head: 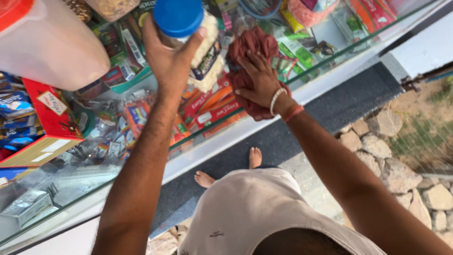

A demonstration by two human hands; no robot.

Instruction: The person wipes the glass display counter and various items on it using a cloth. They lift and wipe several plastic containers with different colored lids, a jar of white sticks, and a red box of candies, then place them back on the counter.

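A clear jar (198, 42) with a blue lid (178, 16) is held up above the glass counter top (141, 156), near its far side. The left hand (170, 61) wraps it from behind, fingers curled close round the body just under the lid, the thumb (196, 42) pressed along the right side. Just beside it, the right hand (258, 80) lies flat on a crumpled dark red cloth (252, 45), its fingers spread and pressing the cloth onto the glass. A white bead bracelet (276, 100) and a red thread sit at that wrist. Under the glass lie coloured packets (212, 106); a red box (47, 118) stands at the left, with a large pale container (52, 47) with a red lid beyond it.
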